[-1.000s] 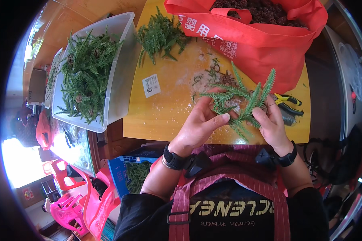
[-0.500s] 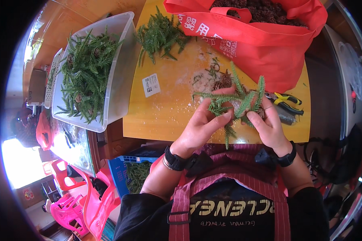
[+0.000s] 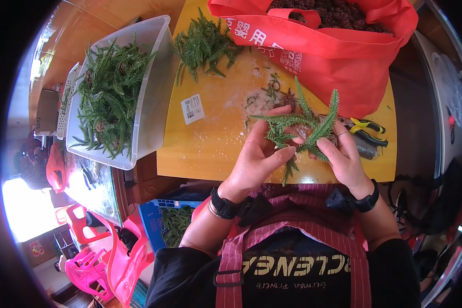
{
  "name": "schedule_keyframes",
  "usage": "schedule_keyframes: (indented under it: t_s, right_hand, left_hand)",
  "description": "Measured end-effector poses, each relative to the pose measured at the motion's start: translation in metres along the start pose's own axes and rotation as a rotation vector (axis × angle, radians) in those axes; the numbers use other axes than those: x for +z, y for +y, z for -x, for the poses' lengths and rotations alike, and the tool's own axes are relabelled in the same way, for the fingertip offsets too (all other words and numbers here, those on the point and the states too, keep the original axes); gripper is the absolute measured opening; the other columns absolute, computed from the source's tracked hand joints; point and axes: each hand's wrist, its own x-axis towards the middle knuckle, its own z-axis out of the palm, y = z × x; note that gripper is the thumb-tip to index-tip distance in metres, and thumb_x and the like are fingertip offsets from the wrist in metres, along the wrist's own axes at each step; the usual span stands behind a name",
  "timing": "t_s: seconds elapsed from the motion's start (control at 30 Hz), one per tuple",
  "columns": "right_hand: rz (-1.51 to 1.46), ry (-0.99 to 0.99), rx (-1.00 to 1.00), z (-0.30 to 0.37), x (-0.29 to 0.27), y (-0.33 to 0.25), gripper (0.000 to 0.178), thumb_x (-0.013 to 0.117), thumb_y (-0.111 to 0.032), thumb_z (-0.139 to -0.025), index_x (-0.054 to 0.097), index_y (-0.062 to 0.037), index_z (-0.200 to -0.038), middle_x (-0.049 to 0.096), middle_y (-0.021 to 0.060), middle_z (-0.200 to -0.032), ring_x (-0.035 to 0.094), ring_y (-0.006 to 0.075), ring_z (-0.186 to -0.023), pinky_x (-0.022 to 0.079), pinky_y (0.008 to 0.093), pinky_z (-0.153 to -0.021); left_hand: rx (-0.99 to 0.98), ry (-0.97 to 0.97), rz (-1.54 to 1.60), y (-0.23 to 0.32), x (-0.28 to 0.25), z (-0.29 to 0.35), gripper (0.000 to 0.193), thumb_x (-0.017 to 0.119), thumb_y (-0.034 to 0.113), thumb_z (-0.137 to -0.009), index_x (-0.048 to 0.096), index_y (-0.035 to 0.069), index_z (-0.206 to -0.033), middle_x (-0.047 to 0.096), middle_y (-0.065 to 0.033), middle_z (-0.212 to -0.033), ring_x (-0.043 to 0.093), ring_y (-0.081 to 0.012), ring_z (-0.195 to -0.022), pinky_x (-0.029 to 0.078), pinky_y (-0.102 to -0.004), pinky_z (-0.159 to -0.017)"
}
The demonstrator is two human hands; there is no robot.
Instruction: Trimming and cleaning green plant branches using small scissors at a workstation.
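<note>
Between my hands, above the table's near edge, is a green artificial pine sprig [image 3: 309, 123] with several needled branches fanning out. My left hand [image 3: 262, 154] has its fingers curled around the sprig's left side, the thumb pointing inward. My right hand [image 3: 344, 156] pinches one of the right-hand branches between thumb and fingers. The sprig's centre is partly covered by needles and fingers. Just beyond my hands, a brown pine cone [image 3: 288, 97] and a small heap of pale granules [image 3: 261, 101] lie on the yellow table [image 3: 210, 149].
A clear plastic bin [image 3: 151, 102] of pine sprigs stands left. A bundle of green sprigs [image 3: 204, 46] lies at the table's far left. The red bag [image 3: 344, 66] holds pine cones. Yellow-black pliers [image 3: 367, 131] lie right of my hands. A blue crate [image 3: 150, 220] sits below.
My right hand has shifted its hold on the sprig, and the right-hand branches have spread and turned. My left fingers have moved slightly around the sprig.
</note>
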Motion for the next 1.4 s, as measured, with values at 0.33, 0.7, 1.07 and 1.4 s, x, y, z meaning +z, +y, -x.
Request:
schedule_keyframes:
  t_s: [0.33,0.7,1.07,1.4]
  right_hand:
    - [-0.067,-0.012,0.016,-0.001,-0.001,-0.002,0.034,0.049,-0.012,-0.091,0.038,0.0015,-0.121,0.051,0.0053,-0.110,0.048,0.0090,-0.098,0.040,0.0244,-0.085]
    - [-0.030,-0.037,-0.023,-0.002,0.001,-0.002,0.026,0.051,-0.013,-0.091,0.043,-0.0012,-0.113,0.051,0.0019,-0.101,0.049,0.0052,-0.087,0.042,0.0215,-0.077]
    - [0.036,-0.053,-0.019,-0.001,-0.004,0.000,0.025,0.049,-0.013,-0.091,0.044,-0.0007,-0.112,0.050,0.0010,-0.099,0.048,0.0055,-0.089,0.042,0.0227,-0.078]
    - [-0.129,-0.027,-0.044,-0.001,-0.005,0.003,0.033,0.047,-0.012,-0.092,0.037,0.0010,-0.121,0.052,0.0072,-0.111,0.051,0.0121,-0.099,0.043,0.0272,-0.085]
  left_hand:
    - [-0.044,0.046,0.095,0.000,0.003,0.001,0.064,0.053,-0.005,-0.080,0.025,0.007,-0.136,0.055,-0.0078,-0.104,0.054,-0.0133,-0.096,0.044,-0.0272,-0.087]
    - [-0.097,-0.004,-0.019,0.010,0.005,-0.002,0.061,0.053,-0.006,-0.082,0.025,0.004,-0.135,0.055,-0.0080,-0.105,0.055,-0.0139,-0.098,0.045,-0.0267,-0.086]
    - [-0.096,-0.103,-0.060,0.009,-0.004,-0.001,0.067,0.054,-0.006,-0.077,0.024,0.004,-0.136,0.057,-0.0072,-0.101,0.055,-0.0149,-0.096,0.044,-0.0267,-0.084]
    - [-0.103,-0.106,0.162,0.010,-0.004,0.000,0.070,0.056,0.000,-0.079,0.019,0.006,-0.138,0.047,-0.0092,-0.124,0.049,-0.0199,-0.113,0.040,-0.0334,-0.094]
